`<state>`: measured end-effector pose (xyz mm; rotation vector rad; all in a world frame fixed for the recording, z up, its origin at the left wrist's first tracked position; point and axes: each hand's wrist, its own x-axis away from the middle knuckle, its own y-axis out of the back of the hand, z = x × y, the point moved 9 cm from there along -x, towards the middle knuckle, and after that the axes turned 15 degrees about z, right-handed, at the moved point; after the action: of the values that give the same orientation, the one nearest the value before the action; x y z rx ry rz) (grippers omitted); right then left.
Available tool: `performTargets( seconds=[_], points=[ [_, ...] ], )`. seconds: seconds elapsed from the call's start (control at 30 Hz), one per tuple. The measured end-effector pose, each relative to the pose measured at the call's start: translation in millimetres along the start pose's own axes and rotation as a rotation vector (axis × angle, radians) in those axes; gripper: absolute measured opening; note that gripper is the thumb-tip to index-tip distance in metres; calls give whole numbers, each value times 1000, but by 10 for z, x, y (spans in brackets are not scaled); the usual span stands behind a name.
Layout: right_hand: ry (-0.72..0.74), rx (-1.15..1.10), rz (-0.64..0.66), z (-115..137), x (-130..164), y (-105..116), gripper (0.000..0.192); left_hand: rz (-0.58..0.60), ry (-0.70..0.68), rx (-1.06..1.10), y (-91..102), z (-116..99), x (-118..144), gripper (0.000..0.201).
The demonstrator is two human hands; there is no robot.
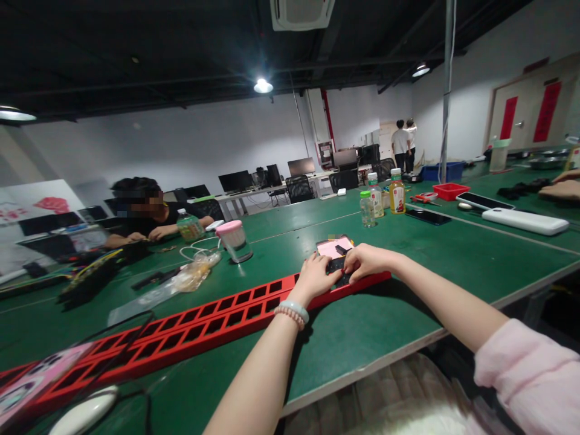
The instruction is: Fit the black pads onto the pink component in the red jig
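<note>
Both hands at red slotted rail, far end, 12 o'clock.
Left hand and right hand fingers curled, pinching small black part; visible slots leftward looked empty.

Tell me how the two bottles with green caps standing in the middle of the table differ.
The clear bottle looks nearly empty and see-through, while the orange drink bottle is full of yellow-orange liquid. The clear bottle is shorter and stands nearer the camera; the orange drink bottle is taller, with a printed label. Both stand upright on the green table.
</note>
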<state>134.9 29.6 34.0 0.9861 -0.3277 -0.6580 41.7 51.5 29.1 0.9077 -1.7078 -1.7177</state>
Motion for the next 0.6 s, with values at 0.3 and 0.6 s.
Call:
performTargets(
  seconds=[0.3, 0.6],
  points=[
    [31, 89, 3, 39, -5, 4, 29, 3, 12, 2, 0, -8, 0, 47],
    [9, 96, 23, 118, 34, 20, 21, 7, 26, -1, -23, 18, -17, 49]
  ],
)
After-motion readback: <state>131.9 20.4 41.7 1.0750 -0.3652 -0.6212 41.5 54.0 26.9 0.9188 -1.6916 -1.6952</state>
